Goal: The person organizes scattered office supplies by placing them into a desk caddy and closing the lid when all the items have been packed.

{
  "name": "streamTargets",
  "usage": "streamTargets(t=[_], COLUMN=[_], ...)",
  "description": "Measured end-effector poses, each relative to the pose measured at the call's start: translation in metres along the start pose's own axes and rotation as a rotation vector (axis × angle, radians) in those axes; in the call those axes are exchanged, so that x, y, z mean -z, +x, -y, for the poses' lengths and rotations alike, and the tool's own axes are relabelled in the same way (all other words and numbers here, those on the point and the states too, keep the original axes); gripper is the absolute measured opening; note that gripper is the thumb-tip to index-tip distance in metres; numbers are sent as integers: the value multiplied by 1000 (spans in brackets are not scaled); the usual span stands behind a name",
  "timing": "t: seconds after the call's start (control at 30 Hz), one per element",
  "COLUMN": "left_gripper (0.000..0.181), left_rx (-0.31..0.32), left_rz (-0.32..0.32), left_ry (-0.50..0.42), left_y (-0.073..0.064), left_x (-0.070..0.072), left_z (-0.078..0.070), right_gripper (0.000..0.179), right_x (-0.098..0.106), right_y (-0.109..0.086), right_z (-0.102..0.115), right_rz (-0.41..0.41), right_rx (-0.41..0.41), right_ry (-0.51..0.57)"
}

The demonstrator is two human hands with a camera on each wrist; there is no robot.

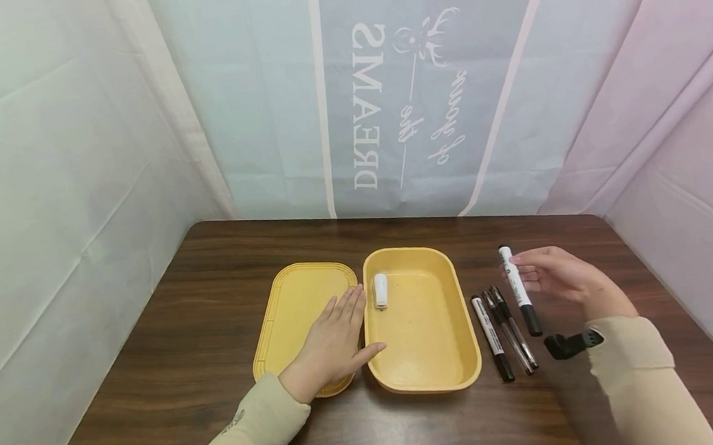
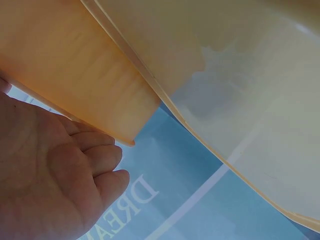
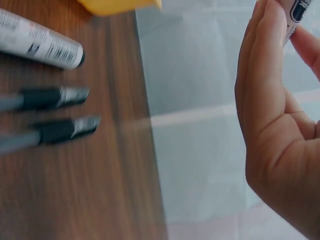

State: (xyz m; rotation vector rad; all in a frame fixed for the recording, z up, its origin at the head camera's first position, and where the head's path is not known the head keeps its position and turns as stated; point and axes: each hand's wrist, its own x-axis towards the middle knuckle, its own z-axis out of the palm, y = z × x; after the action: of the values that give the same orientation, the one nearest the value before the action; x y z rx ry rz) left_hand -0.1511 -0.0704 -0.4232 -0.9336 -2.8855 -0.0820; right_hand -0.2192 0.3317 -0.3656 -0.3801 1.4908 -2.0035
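Note:
My right hand pinches a white marker with a black cap between thumb and fingers, cap end toward me. In the right wrist view only a bit of that marker shows at the top edge. At the left wall of a yellow plastic box, my left hand has its fingers straight and thumb spread over the rim. Its forearm passes over the yellow lid, which lies left of the box. Inside the box, near its far left corner, sits a small white object.
Right of the box lie another white marker and two clear pens with black grips, side by side on the dark wooden table. Pale cloth walls enclose the table's back and sides. A black strap piece sits at the right wrist.

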Motion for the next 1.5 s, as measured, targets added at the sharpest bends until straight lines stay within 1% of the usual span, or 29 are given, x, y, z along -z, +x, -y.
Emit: streamTargets(t=[0.07, 0.3, 0.5, 0.6, 0.73, 0.8, 0.9, 0.97, 1.1, 1.27, 1.4, 1.5], left_gripper=[85, 85, 84, 85, 85, 85, 85, 85, 85, 85, 86, 86], left_rx=[0, -9, -6, -3, -2, -2, -1, -2, 2, 2, 3, 4], left_rz=[2, -8, -1, 2, 2, 1, 1, 3, 6, 2, 0, 4], left_ry=[5, 8, 2, -1, 3, 4, 2, -1, -10, -6, 13, 18], left_y=[0, 0, -1, -1, -1, -1, -1, -1, -1, -1, -1, -2], left_x=[1, 0, 0, 0, 0, -1, -1, -1, -1, -2, -1, 0], left_z=[0, 1, 0, -1, -1, -1, -1, -1, -1, -1, -1, -2], right_gripper=[40, 27, 16, 13, 26, 32, 35, 36, 31, 23, 20, 21], right_x=[-9, -37, -58, -66, -76, -81, -89, -93, -102, -114, -122, -128], right_y=[4, 23, 37, 42, 49, 55, 62, 67, 76, 91, 103, 111], right_z=[3, 7, 5, 3, 0, -2, -3, -3, -6, -11, -17, -20], right_rz=[-20, -143, -247, -260, -278, -304, -335, -338, -354, -401, -417, -414], right_rx=[-7, -76, -118, -121, -133, -152, -170, -172, -166, -161, -181, -203], right_ry=[-51, -251, -327, -389, -486, -525, -586, -625, -717, -828, -894, -946])
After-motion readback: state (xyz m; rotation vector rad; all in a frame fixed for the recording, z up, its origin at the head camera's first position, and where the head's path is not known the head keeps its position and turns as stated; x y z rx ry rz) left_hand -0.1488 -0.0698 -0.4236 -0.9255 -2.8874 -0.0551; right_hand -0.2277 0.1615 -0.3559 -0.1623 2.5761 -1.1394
